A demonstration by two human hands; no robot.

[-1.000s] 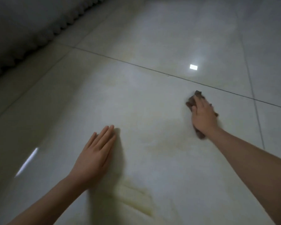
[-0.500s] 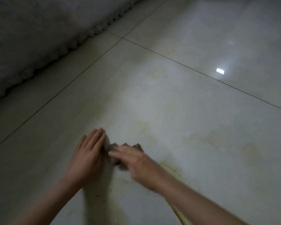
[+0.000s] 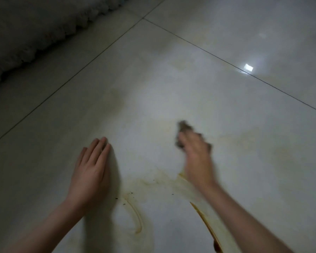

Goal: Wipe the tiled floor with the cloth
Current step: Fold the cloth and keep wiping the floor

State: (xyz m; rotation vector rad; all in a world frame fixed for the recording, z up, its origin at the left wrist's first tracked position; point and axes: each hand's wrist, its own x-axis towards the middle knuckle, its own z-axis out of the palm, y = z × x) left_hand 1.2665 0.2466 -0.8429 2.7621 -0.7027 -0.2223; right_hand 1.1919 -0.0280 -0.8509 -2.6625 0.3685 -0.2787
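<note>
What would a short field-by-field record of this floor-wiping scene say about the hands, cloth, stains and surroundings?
floor: glossy pale tiles, thin dark grout lines
left hand: flat on the floor, fingers straight, holding nothing
cloth: dark brown, bunched, on the floor
right hand: on the cloth, motion-blurred, grip unclear
stains: yellow-brown streaks near both wrists, fainter smears further out
specks: small dark crumbs between the hands
fluffy edge: grey, upper left
light reflection: bright patch, upper right

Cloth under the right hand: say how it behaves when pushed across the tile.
Probably floppy: the cloth bunches under the right hand. Likely light, being small and crumpled. It should glide on the glossy floor, perhaps dragging over the brown residue.
</note>
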